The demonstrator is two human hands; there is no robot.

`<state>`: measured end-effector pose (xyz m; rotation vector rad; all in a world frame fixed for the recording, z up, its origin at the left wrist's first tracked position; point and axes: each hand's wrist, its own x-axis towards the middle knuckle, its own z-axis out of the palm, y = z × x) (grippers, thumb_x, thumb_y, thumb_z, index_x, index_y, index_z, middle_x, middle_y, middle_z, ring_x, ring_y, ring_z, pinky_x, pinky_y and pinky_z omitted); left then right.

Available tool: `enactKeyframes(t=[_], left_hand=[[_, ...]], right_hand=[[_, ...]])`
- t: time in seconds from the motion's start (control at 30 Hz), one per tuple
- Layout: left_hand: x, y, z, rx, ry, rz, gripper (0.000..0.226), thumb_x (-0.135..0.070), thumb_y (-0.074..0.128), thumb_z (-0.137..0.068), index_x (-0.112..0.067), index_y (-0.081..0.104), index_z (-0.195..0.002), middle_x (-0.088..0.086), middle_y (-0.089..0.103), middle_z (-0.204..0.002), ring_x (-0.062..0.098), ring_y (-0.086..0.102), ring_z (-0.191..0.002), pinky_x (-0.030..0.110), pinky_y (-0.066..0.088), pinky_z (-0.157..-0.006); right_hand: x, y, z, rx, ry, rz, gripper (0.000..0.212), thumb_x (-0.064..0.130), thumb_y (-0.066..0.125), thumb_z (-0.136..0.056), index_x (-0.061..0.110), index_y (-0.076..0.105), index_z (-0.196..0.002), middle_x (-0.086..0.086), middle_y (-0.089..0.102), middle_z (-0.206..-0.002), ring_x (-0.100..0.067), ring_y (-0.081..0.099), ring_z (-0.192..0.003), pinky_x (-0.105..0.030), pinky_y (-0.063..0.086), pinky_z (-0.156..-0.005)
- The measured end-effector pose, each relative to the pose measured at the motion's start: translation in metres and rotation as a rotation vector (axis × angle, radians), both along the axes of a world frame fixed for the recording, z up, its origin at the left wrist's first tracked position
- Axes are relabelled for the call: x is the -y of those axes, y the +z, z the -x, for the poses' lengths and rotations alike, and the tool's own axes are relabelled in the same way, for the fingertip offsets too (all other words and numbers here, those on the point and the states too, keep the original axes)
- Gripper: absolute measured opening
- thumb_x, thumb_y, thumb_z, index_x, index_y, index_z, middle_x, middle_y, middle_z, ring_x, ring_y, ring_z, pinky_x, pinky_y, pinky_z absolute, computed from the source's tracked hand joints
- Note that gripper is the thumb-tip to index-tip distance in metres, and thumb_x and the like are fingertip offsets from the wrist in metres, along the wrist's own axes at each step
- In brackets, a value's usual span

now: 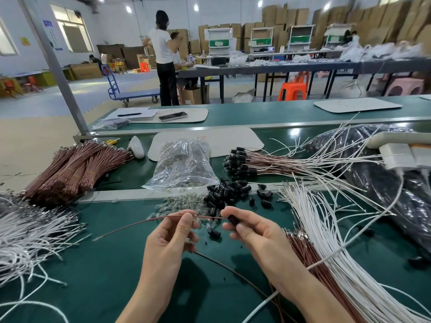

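**Brown wire meets black cap, mid-air over the bench**

Your left hand (173, 234), palm up, pinches a thin brown wire (149, 221) between thumb and fingertips. Your right hand (251, 231) pinches a small black cap (233, 219) at the wire's right end. Both are held above the green table (100, 271), near loose caps.

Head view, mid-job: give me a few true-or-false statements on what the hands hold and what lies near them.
1. The left hand pinches a brown wire. True.
2. The right hand holds a white wire. False: its fingers hold a black cap.
3. Loose black caps lie in a heap just beyond the hands. True.
4. The clear plastic bag is gripped by the left hand. False: it lies untouched beyond the heap.
5. The work surface is green. True.
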<state>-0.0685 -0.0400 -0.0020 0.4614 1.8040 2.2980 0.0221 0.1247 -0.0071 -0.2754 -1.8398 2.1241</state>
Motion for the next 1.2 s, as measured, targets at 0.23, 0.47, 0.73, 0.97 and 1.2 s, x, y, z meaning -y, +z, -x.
enactKeyframes(t=[0.23, 0.47, 0.73, 0.97, 1.2], left_hand=[[0.000, 0.000, -0.001, 0.008, -0.012, 0.012, 0.015, -0.032, 0.066, -0.084, -0.026, 0.078, -0.092, 0.002, 0.071, -0.080, 0.014, 0.061, -0.064, 0.022, 0.053, -0.056], [-0.002, -0.001, -0.003, 0.028, -0.038, 0.002, 0.020, -0.035, 0.068, -0.080, -0.026, 0.079, -0.094, 0.004, 0.072, -0.082, 0.014, 0.063, -0.064, 0.022, 0.053, -0.055], [-0.006, -0.001, -0.011, 0.084, -0.176, 0.013, 0.028, -0.034, 0.073, -0.075, -0.023, 0.079, -0.099, 0.003, 0.074, -0.086, 0.012, 0.065, -0.070, 0.023, 0.053, -0.057], [-0.006, -0.002, -0.012, 0.100, -0.231, 0.008, 0.033, -0.039, 0.074, -0.071, -0.023, 0.078, -0.101, 0.006, 0.075, -0.090, 0.013, 0.064, -0.069, 0.025, 0.052, -0.058], [-0.002, 0.001, -0.004, 0.121, -0.096, -0.084, 0.020, -0.026, 0.069, -0.078, -0.021, 0.080, -0.094, 0.007, 0.073, -0.087, 0.014, 0.065, -0.065, 0.023, 0.053, -0.054]], right_hand=[[-0.001, 0.000, 0.002, -0.027, -0.010, 0.094, 0.033, 0.007, 0.057, -0.100, 0.030, 0.076, -0.114, -0.006, 0.077, -0.108, -0.020, 0.071, -0.107, -0.019, 0.053, -0.092], [0.007, 0.004, 0.002, -0.073, 0.005, 0.161, 0.030, 0.020, 0.069, -0.086, 0.030, 0.075, -0.113, -0.007, 0.075, -0.111, -0.025, 0.073, -0.104, -0.022, 0.056, -0.088], [0.012, 0.006, 0.002, -0.063, 0.001, 0.116, 0.032, 0.034, 0.081, -0.077, 0.030, 0.076, -0.108, -0.007, 0.077, -0.107, -0.019, 0.074, -0.097, -0.022, 0.056, -0.083], [0.010, 0.003, 0.005, -0.051, 0.004, 0.208, 0.025, 0.024, 0.081, -0.076, 0.021, 0.080, -0.101, -0.013, 0.078, -0.099, -0.016, 0.074, -0.087, -0.020, 0.056, -0.077], [0.006, 0.008, 0.003, -0.055, -0.051, 0.244, 0.036, 0.030, 0.082, -0.071, 0.023, 0.080, -0.106, -0.010, 0.077, -0.106, -0.018, 0.074, -0.094, -0.019, 0.056, -0.081]])
